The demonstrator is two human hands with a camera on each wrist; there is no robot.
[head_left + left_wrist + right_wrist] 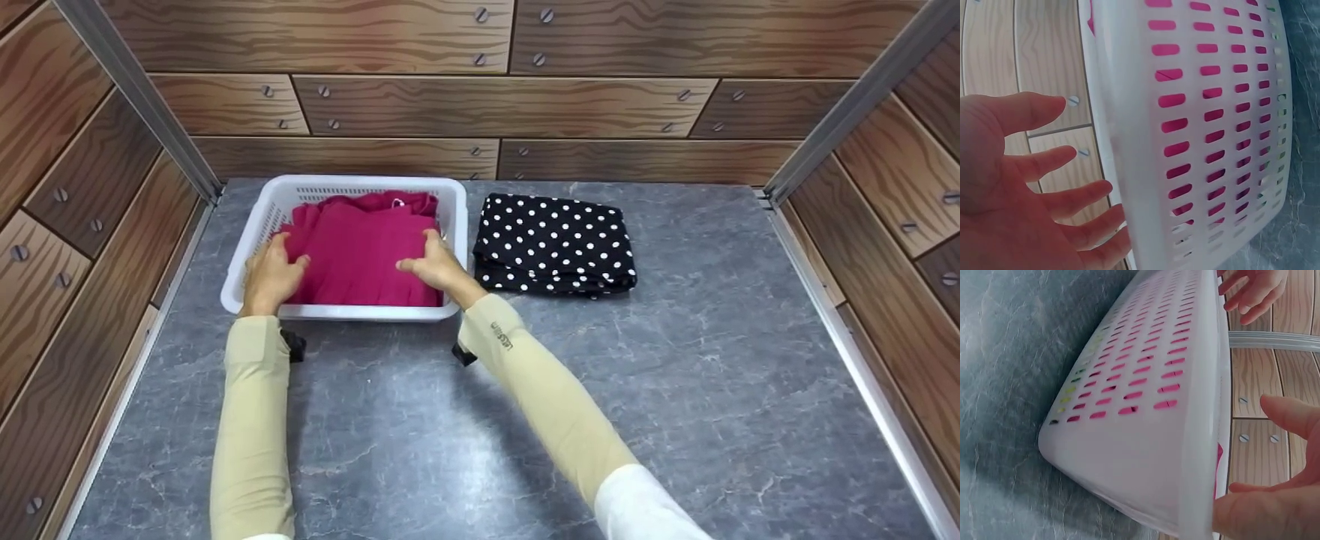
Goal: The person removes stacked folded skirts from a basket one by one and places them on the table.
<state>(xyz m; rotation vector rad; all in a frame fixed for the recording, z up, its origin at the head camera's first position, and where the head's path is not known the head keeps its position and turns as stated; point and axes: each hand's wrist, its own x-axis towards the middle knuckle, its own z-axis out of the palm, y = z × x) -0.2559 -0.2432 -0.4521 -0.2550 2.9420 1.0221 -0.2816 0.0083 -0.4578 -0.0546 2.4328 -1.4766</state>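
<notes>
A white plastic basket [352, 312] with slotted walls sits at the back left of the grey surface. In it lies a folded magenta garment [360, 259], also showing through the slots in both wrist views. My left hand [271, 279] is over the basket's left side, at the garment's left edge. Its fingers [1078, 197] are spread and fairly straight, the lower fingertips passing behind the rim. Across the basket, my right hand [439, 264] hovers over the right side, thumb toward the garment and fingers loosely extended. In the right wrist view its fingertips are partly hidden behind the rim.
Right of the basket lies a folded black cloth with white polka dots [555, 244], close to its wall. Wood-patterned panels [397, 105] enclose the grey marbled surface [675, 390] at the back and both sides, with metal posts [847, 97] in the corners.
</notes>
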